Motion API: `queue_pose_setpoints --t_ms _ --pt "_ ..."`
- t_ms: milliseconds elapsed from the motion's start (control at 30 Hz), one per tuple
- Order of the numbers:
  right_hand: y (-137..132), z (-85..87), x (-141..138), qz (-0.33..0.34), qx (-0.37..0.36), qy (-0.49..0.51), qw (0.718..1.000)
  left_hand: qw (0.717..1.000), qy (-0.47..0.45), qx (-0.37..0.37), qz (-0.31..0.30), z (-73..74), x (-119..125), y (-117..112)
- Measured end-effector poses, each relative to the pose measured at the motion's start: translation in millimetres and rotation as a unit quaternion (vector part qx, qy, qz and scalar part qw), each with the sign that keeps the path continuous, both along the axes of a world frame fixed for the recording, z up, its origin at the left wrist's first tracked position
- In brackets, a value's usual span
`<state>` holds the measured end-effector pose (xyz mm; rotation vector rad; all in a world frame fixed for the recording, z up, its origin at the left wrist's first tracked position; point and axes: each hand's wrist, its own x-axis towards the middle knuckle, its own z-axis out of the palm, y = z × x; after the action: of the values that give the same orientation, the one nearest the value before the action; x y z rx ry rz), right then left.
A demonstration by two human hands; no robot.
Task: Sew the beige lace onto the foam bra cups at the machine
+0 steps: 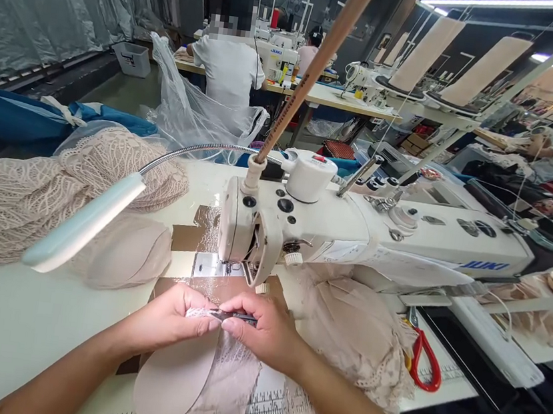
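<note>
Just in front of the sewing machine's needle area, my left hand (174,321) pinches the edge of a beige lace piece (233,376). A smooth beige bra cup (174,382) hangs below that hand, beside the lace. My right hand (261,329) is closed around small dark thread snips (237,317), whose tips meet the fabric edge at my left fingertips. Both hands nearly touch. The white sewing machine (299,226) stands directly beyond them, its presser foot partly hidden behind the head.
A heap of beige lace (72,188) and loose cups (132,253) lie left, under a bendable lamp (86,220). More lace pieces (353,317) and red-handled scissors (426,363) lie right. A wooden pole (319,58) rises from the machine head. A person in white (227,70) sits farther back.
</note>
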<state>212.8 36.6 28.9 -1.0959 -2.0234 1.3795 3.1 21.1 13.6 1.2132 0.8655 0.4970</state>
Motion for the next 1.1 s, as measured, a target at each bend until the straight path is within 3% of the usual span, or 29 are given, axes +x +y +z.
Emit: queue_pose_setpoints --t_ms 167,300,633,800,1000,1100 --pt "1.0 -4.3 0.0 -0.022 -0.007 0.021 1.000 1.000 0.004 0.003 -0.007 3.9 1.0 -0.2" --pt "4.5 -6.0 5.3 0.009 -0.035 0.018 0.999 1.000 0.024 0.014 0.001 6.5 -0.7 0.2" --pt "2.3 -4.0 1.8 0.034 -0.016 -0.013 0.999 0.998 0.059 0.003 0.003 -5.8 2.2 0.0" --pt "-0.3 -5.5 -1.5 0.011 -0.014 -0.008 1.000 0.997 0.074 0.013 -0.007 -7.1 3.0 -0.5" --pt "0.9 -11.4 -1.8 -0.007 -0.118 0.070 0.991 0.995 0.088 0.037 -0.001 -5.2 6.4 -0.6" --pt "0.9 -13.5 -2.2 0.018 -0.121 0.030 0.992 0.995 0.086 0.045 -0.030 5.1 1.5 1.2"
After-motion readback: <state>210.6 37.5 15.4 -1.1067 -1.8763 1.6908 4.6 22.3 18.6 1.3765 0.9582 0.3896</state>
